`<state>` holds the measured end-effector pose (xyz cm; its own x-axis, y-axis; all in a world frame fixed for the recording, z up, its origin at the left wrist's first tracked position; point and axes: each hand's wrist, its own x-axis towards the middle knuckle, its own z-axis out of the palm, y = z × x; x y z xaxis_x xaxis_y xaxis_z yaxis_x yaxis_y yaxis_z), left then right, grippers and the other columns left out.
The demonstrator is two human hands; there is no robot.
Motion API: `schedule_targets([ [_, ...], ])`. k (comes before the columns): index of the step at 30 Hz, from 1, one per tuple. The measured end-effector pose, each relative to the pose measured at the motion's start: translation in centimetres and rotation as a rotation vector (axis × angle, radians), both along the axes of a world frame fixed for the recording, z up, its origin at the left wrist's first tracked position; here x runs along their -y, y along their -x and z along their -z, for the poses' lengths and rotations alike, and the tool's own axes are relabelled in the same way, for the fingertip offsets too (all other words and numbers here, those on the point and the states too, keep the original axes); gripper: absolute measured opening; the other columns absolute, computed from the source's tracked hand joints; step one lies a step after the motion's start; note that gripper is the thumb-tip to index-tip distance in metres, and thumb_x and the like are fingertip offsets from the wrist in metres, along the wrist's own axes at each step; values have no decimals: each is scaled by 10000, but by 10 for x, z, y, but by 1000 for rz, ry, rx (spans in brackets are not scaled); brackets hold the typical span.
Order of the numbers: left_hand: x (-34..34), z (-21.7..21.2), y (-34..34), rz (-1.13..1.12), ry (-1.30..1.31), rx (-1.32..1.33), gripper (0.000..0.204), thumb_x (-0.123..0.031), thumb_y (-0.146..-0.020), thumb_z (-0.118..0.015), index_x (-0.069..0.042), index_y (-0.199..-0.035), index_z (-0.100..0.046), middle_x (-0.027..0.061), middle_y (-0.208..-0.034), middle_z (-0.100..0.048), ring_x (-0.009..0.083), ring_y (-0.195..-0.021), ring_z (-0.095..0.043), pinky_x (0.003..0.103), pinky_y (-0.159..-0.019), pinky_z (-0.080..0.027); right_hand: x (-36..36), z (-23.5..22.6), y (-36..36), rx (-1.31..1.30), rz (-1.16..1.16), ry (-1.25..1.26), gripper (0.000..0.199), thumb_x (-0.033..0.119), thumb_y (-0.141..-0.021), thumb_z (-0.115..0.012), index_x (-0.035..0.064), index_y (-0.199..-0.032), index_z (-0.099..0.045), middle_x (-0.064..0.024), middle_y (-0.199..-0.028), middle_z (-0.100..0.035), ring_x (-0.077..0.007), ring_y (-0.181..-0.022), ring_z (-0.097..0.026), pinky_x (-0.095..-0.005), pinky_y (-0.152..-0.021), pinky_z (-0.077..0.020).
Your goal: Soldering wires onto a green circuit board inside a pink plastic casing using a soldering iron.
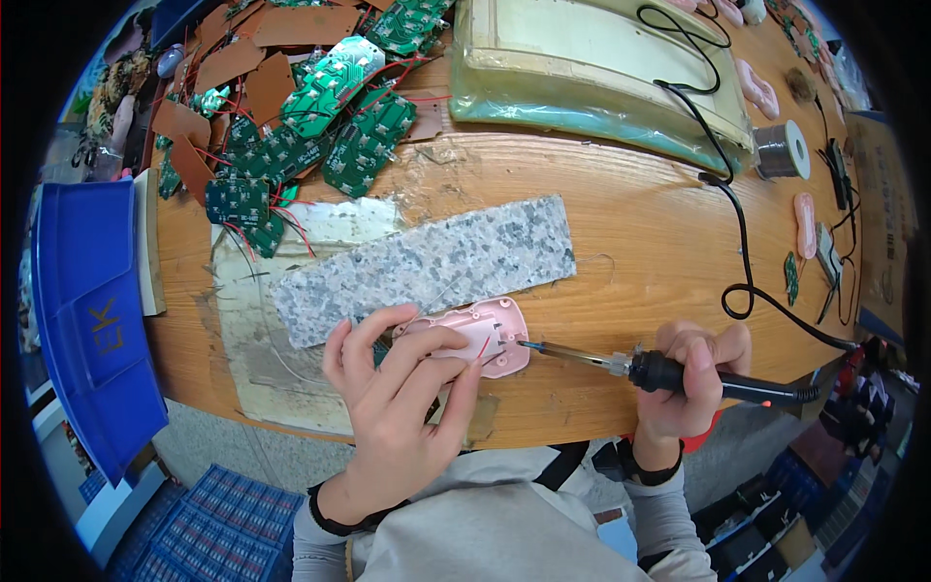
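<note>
My left hand [402, 388] is closed on a pink plastic housing [506, 361] with its hollow side up, steadying it at the near edge of a speckled stone slab [436, 257]. A short red wire [484, 345] shows by my fingertips; much of the housing lies hidden under the fingers. My right hand [690, 378] grips the black handle of a soldering iron [582, 356]. Its tip points left and reaches the right end of the housing; whether it touches, I cannot tell. The iron's black cord [742, 233] loops up across the table.
Green circuit boards [281, 150] with red wires are heaped at the far left. A blue bin [97, 320] stands at the left edge. At the back sits a plastic-wrapped pale tray [592, 68], beside a solder wire spool [782, 150]. Another pink part [805, 225] lies right.
</note>
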<state>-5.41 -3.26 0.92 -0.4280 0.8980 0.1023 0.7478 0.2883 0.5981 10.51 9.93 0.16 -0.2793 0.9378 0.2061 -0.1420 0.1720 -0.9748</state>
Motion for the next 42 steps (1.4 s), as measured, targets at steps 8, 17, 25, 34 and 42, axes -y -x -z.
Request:
schedule_targets([
  [8, -1, 7, -1, -4, -15, 27, 122, -73, -646, -689, -101, -695, -582, -24, -882, -601, 245, -1006, -488, 447, -939, -233, 2, 1, -1, 71, -32, -97, 205, 86, -748, -508, 85, -668, -320, -45, -475, -384, -91, -373, -282, -247, -376, -238],
  [17, -4, 10, -1, -7, -47, 31, 137, -54, -622, -694, -92, -672, -572, -15, -864, -602, 252, -970, -505, 446, -919, -270, 3, 4, -3, 152, -38, -140, 207, 91, -752, -510, 95, -671, -319, -29, -454, -361, -87, -369, -273, -244, -371, -227],
  [25, -3, 14, -1, -15, -70, 52, 144, -39, -605, -694, -80, -656, -566, -6, -854, -601, 255, -955, -512, 429, -898, -291, 4, 4, -2, 187, -35, -126, 219, 98, -750, -507, 96, -665, -305, -23, -436, -331, -91, -370, -262, -249, -371, -217],
  [34, -3, 18, -1, -15, -102, 28, 151, -33, -589, -693, -76, -641, -558, -4, -841, -601, 258, -942, -513, 411, -873, -305, 4, 0, 1, 211, -63, -86, 212, 106, -745, -505, 93, -668, -309, -20, -442, -332, -98, -376, -281, -250, -375, -234],
  [42, -3, 18, 0, -11, -104, 24, 154, -38, -581, -698, -76, -638, -560, -4, -838, -602, 257, -935, -513, 404, -864, -305, -1, 4, -8, 93, -252, -132, 145, 1, -770, -532, 37, -751, -393, -70, -498, -449, -104, -397, -364, -258, -378, -296],
])
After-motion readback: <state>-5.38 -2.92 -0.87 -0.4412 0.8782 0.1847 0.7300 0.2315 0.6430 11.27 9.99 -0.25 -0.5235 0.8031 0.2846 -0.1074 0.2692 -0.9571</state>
